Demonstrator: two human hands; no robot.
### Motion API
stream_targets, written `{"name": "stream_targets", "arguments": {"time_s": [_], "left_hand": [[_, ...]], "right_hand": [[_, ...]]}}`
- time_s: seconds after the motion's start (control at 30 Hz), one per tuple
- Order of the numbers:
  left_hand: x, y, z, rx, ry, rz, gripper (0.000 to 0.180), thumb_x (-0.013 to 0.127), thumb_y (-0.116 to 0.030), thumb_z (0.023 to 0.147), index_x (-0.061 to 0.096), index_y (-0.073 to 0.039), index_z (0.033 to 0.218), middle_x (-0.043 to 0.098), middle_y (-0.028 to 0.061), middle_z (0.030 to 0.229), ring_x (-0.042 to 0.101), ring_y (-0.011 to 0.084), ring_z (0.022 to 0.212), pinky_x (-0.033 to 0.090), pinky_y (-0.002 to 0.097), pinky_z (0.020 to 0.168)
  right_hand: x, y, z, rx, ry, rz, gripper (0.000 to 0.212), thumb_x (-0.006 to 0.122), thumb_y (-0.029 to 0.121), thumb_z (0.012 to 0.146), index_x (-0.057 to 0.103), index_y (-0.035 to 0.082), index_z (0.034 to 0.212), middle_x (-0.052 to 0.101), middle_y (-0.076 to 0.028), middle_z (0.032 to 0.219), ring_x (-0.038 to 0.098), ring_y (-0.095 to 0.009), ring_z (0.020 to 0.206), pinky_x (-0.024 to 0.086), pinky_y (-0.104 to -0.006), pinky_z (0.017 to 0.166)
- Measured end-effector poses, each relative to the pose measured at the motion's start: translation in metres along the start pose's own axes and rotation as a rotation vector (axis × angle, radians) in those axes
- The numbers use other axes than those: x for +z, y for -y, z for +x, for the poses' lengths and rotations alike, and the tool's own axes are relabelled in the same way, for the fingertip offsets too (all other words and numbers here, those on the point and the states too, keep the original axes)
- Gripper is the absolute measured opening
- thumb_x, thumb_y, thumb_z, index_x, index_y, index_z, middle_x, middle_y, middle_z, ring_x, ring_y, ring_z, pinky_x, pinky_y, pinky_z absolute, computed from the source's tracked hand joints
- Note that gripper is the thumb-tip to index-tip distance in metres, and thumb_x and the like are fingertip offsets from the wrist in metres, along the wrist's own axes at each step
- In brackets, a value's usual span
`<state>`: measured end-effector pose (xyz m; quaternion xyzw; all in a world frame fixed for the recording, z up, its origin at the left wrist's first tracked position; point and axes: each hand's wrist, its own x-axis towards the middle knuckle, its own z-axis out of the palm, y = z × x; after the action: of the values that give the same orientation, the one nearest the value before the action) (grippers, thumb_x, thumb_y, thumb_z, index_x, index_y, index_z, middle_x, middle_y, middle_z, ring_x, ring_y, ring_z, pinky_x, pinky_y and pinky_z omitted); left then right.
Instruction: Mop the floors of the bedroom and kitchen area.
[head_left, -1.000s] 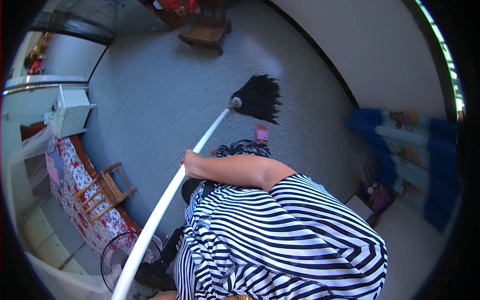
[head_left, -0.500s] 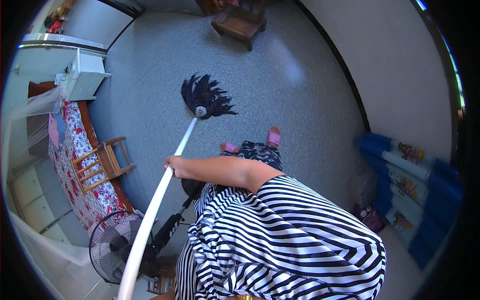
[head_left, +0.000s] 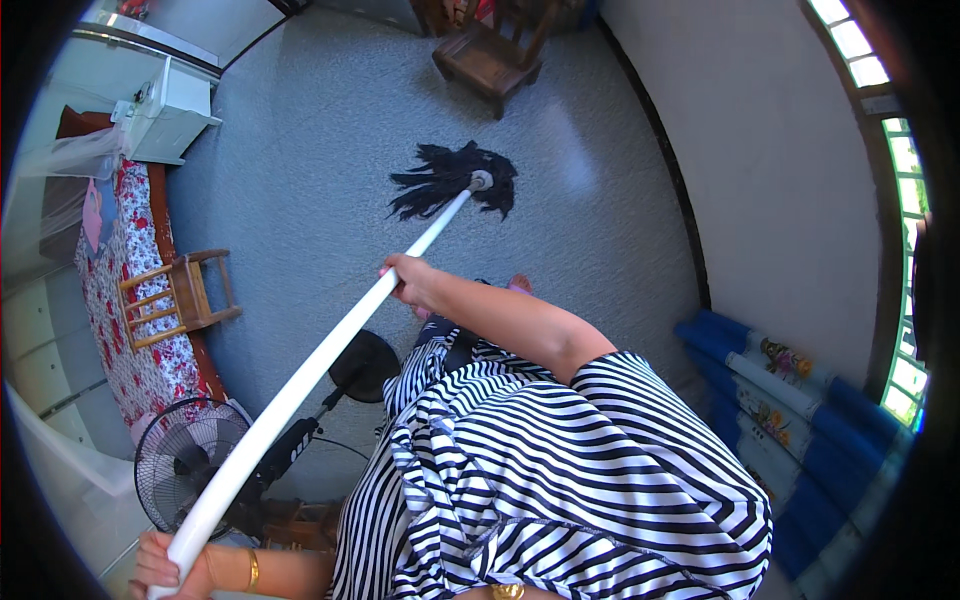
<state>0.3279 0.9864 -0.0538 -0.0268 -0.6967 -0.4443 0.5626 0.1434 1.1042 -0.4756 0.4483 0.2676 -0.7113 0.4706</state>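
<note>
A mop with a long white pole (head_left: 320,358) slants from the lower left up to its dark stringy head (head_left: 440,180), which lies on the grey floor with strands trailing left. My right hand (head_left: 410,279) is wrapped round the pole partway down toward the head. Near the top end of the pole, at the lower left, my left hand (head_left: 172,568) grips it, a gold bangle (head_left: 253,570) on that wrist. Both hands are closed on the pole.
Left of the pole stands a black fan (head_left: 190,465) with a round base (head_left: 365,366). A wooden chair (head_left: 185,295) is beside the flowered bed (head_left: 95,310). Ahead stands a dark wooden chair (head_left: 485,65); at the right, a blue curtain (head_left: 790,400) hangs by the wall.
The mop head has swept right, and its strands now trail left. My right hand has moved right and up with the pole. My left hand has come into view on the pole's end.
</note>
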Motion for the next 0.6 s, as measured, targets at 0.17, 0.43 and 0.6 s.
{"name": "stream_targets", "arguments": {"time_s": [0.17,0.43,0.6], "left_hand": [[0.038,0.020,-0.010,-0.110,0.061,-0.205,0.030,0.054,-0.036,0.067,0.044,-0.010,0.078,0.029,-0.0050,0.045,0.029,0.0057,0.044,0.023,0.0236,0.049],[0.125,0.057,-0.029,-0.238,0.408,-0.617,0.023,0.051,-0.030,0.073,0.041,-0.010,0.080,0.040,-0.0026,0.047,0.037,0.0067,0.042,0.028,0.0218,0.050],[0.165,0.075,-0.052,-0.363,0.571,-0.728,0.022,0.049,-0.030,0.075,0.037,-0.011,0.077,0.042,-0.0005,0.049,0.040,0.0080,0.047,0.034,0.0223,0.051]], "right_hand": [[-0.058,0.048,-0.018,-0.130,0.037,0.216,0.011,0.048,0.007,0.071,0.040,0.001,0.076,0.046,-0.007,0.058,0.049,-0.016,0.049,0.046,-0.0284,0.045],[-0.152,0.103,-0.050,-0.310,-0.018,0.526,0.011,0.047,0.003,0.071,0.037,0.002,0.076,0.043,-0.007,0.058,0.047,-0.015,0.048,0.045,-0.0244,0.044],[-0.214,0.114,-0.065,-0.398,-0.084,0.652,0.011,0.046,0.002,0.070,0.035,0.003,0.072,0.041,-0.006,0.054,0.045,-0.015,0.047,0.043,-0.0237,0.042]]}}
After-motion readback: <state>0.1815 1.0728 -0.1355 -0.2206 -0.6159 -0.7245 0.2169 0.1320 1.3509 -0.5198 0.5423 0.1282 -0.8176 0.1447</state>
